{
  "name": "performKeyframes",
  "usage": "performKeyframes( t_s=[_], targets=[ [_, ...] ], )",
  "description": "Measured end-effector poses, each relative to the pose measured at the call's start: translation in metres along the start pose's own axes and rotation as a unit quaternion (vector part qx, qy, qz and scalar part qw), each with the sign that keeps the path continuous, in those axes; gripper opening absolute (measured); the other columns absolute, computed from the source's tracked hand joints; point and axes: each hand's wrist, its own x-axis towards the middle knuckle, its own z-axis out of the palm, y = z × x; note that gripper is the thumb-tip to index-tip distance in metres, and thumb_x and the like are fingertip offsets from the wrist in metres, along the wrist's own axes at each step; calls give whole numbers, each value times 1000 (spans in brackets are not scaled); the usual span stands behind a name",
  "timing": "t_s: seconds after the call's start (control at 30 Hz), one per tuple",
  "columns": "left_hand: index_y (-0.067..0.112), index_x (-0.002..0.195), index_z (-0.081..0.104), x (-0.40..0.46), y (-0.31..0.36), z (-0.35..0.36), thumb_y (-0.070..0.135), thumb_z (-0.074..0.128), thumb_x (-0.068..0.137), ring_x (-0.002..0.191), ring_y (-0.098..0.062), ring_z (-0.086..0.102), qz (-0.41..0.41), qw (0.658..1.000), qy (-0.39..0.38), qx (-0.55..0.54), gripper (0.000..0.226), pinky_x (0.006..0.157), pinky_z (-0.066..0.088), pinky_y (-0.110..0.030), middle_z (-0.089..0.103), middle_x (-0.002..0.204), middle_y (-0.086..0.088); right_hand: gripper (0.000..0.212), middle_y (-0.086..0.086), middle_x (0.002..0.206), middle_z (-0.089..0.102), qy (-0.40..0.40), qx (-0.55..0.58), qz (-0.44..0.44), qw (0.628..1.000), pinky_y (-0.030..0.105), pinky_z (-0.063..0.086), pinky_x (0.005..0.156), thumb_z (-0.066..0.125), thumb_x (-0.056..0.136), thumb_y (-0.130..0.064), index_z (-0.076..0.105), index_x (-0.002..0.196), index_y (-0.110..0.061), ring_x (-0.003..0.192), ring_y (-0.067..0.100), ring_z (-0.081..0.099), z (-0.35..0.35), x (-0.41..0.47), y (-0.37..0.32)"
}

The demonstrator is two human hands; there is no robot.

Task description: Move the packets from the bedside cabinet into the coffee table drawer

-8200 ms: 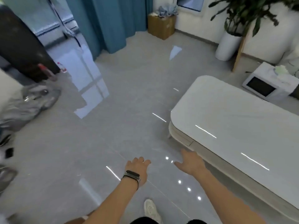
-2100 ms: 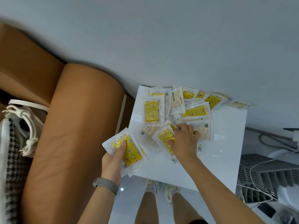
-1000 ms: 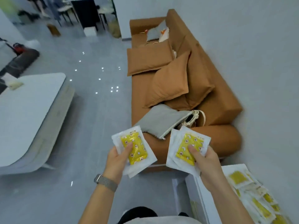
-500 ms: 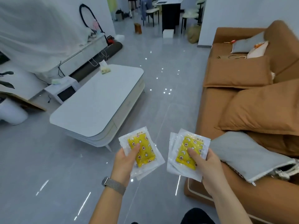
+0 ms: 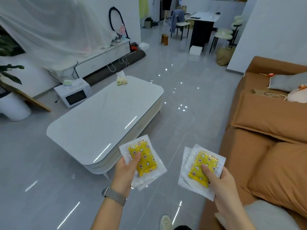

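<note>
My left hand (image 5: pixel 124 173) grips a small stack of clear packets with yellow patterned pads (image 5: pixel 146 161), thumb pressed on the top one. My right hand (image 5: pixel 219 183) holds a second stack of the same packets (image 5: pixel 201 165), thumb on top. Both stacks are held out in front of me above the grey floor. The white coffee table (image 5: pixel 103 123) stands ahead to the left, its near rounded corner just beyond my left hand. Its drawer front shows no gap. The bedside cabinet is out of view.
A brown sofa (image 5: pixel 269 130) with cushions runs along the right. On the far end of the coffee table sits a tissue pack (image 5: pixel 121 80). A white microwave (image 5: pixel 74 95) stands on the floor left of the table, by a white plant pot (image 5: pixel 13 105). Open floor lies between table and sofa.
I have turned from the bedside cabinet, where I picked up packets, toward the coffee table. Over the last half second the table has come closer; both hands keep their stacks.
</note>
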Motion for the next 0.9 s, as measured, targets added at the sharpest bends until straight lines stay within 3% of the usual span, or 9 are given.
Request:
performKeyframes(
  t_s=[0.27,0.4,0.57,0.9],
  targets=[
    [17,99,69,129,51,9,17,62,90,80,-16,73,-6,992,112,-53,12,61,59,-29,76,89,0,17,7,95,75,-89,-74,15,993,38,57,77,69,85,-12,66,102,-12,81,22,73,107,169,-53],
    [13,103,68,192,59,-16,15,61,91,88,-23,71,-24,982,175,-71,14,74,59,-37,75,96,-6,25,7,99,75,-150,-94,44,983,42,56,82,69,85,-15,65,110,-11,89,26,72,179,240,-50],
    [11,107,69,282,56,-48,15,62,91,99,-27,68,-76,970,215,-77,18,91,52,-48,74,101,-7,25,8,99,74,-148,-125,63,979,43,56,82,68,86,-14,64,110,-9,89,27,72,250,318,-44],
    [11,103,69,429,55,-22,14,62,91,96,-28,68,-136,952,263,-79,15,90,53,-45,74,100,-9,25,8,96,75,-146,-185,117,965,41,57,79,68,85,-15,65,109,-8,86,25,73,304,466,-49]
  ],
)
